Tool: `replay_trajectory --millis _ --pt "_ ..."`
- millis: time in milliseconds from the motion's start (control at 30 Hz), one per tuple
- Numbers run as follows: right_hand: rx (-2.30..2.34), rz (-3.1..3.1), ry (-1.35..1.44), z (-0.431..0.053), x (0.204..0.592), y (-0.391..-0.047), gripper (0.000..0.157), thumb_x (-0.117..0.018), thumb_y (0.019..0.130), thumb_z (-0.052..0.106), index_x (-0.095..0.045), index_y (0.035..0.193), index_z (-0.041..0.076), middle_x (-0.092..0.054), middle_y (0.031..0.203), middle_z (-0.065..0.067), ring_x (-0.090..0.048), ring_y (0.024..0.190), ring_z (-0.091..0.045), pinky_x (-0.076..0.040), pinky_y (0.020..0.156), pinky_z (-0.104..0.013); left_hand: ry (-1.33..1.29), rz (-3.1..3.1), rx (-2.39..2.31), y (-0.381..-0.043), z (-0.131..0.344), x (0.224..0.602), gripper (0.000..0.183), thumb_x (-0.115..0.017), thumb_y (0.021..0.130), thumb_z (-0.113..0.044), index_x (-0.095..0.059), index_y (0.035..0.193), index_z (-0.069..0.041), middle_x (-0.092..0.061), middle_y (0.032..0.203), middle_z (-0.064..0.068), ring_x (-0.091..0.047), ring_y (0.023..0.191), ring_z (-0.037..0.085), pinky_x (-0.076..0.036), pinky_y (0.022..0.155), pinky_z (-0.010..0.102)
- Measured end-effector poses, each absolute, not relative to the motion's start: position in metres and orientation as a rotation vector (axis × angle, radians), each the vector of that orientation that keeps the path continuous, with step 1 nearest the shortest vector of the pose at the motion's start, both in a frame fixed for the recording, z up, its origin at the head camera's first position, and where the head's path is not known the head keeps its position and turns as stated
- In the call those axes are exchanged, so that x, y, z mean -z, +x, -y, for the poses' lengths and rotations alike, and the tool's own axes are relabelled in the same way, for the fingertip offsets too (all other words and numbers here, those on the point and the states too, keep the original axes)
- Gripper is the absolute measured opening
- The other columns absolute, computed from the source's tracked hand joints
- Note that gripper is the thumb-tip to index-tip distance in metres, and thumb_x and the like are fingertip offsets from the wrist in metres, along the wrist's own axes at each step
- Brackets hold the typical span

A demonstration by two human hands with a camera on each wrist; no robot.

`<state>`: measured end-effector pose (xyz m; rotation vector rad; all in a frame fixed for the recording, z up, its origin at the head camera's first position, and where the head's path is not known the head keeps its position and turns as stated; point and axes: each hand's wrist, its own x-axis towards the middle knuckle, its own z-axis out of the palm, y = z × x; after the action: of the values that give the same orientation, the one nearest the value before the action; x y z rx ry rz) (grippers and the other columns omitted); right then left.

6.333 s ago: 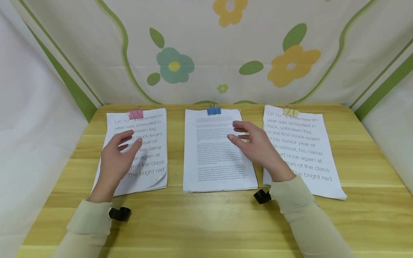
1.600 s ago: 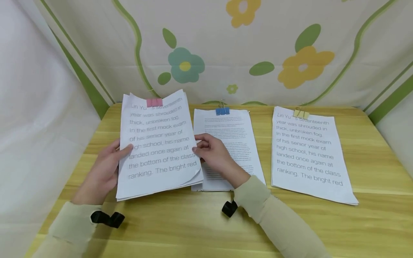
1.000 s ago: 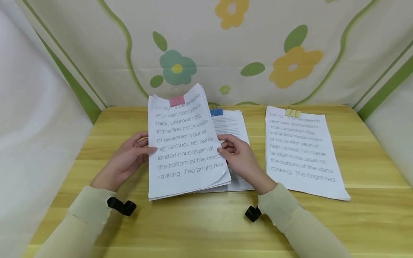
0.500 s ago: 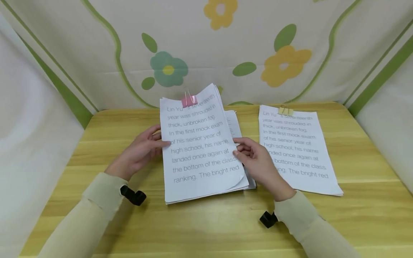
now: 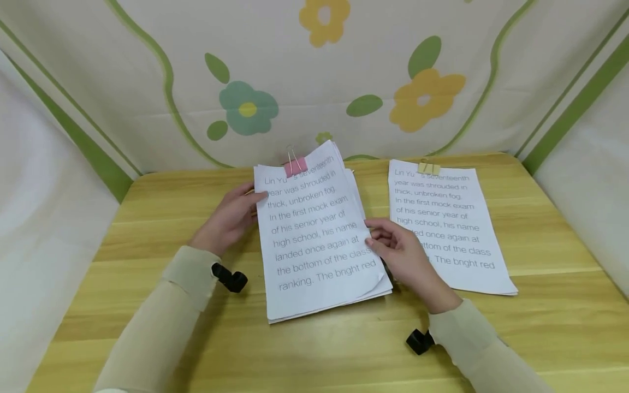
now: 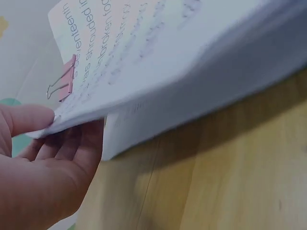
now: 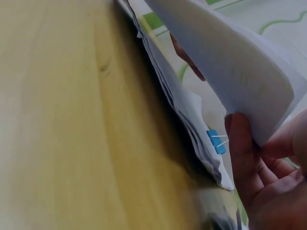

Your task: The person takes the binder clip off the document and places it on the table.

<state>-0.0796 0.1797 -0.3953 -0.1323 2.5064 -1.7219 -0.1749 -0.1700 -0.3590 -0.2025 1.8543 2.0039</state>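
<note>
The person's left hand (image 5: 232, 216) and right hand (image 5: 405, 256) pinch opposite long edges of a printed paper stack (image 5: 314, 237), thumbs on top and fingers curled beneath. Bound by a pink clip (image 5: 295, 167), it hangs tilted just above a second stack (image 7: 186, 111) (whose blue clip (image 7: 216, 141) shows only from the right wrist). A third stack (image 5: 454, 234) with a yellow clip (image 5: 429, 167) lies on the wooden table (image 5: 334, 357).

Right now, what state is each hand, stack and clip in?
Held stack: lifted, bottom right corner curled
Pink clip: clamped on its top edge
Left hand: pinching the held stack's left edge
Right hand: pinching its right edge
Lower stack: lying, mostly covered
Blue clip: clamped on that stack
Right stack: lying, unheld
Yellow clip: clamped on its top edge
</note>
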Motion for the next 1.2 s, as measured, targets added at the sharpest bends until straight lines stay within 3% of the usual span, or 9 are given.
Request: replay_trajectory --millis 300,567,700,1200 --pt "1.726 -2.491 -0.097 -0.191 0.400 -0.077 0.039 -0.068 0.104 0.004 -0.065 0.143 0.005 -0.072 0.113 -0.019 -0.070 0.093 -0.015 -0.059 0.082 -0.020 -0.303 -1.716 -2.214 -0.184 0.145 0.367 0.050 -0.045 0.117 -0.022 -0.041 0.167 -0.021 -0.059 0.154 0.005 -0.059 0.130 0.016 -0.048 0.108 0.026" --pt "1.743 -2.414 -0.001 -0.194 0.408 -0.079 0.041 -0.070 0.103 0.007 -0.063 0.144 0.005 -0.075 0.111 -0.019 -0.073 0.091 -0.011 -0.061 0.081 -0.023 -0.416 -1.668 -2.336 -0.185 0.128 0.376 0.044 -0.049 0.116 -0.027 -0.051 0.160 -0.025 -0.064 0.142 0.001 -0.062 0.122 0.014 -0.049 0.105 0.025" --pt "1.712 -2.418 0.030 -0.191 0.409 -0.078 0.042 -0.073 0.102 0.010 -0.064 0.143 0.008 -0.077 0.108 -0.015 -0.075 0.089 -0.012 -0.063 0.079 -0.025 -0.415 -1.590 -2.384 -0.186 0.132 0.384 0.043 -0.052 0.115 -0.027 -0.053 0.158 -0.029 -0.061 0.147 -0.001 -0.058 0.129 0.014 -0.046 0.111 0.027" --pt "1.576 -2.538 0.133 -0.185 0.408 -0.079 0.036 -0.075 0.100 0.017 -0.068 0.135 0.009 -0.078 0.109 -0.010 -0.072 0.092 -0.013 -0.059 0.080 -0.020 -0.244 -1.399 -2.553 -0.179 0.135 0.393 0.042 -0.057 0.112 -0.029 -0.058 0.154 -0.030 -0.063 0.152 0.001 -0.059 0.136 0.015 -0.053 0.107 0.024"
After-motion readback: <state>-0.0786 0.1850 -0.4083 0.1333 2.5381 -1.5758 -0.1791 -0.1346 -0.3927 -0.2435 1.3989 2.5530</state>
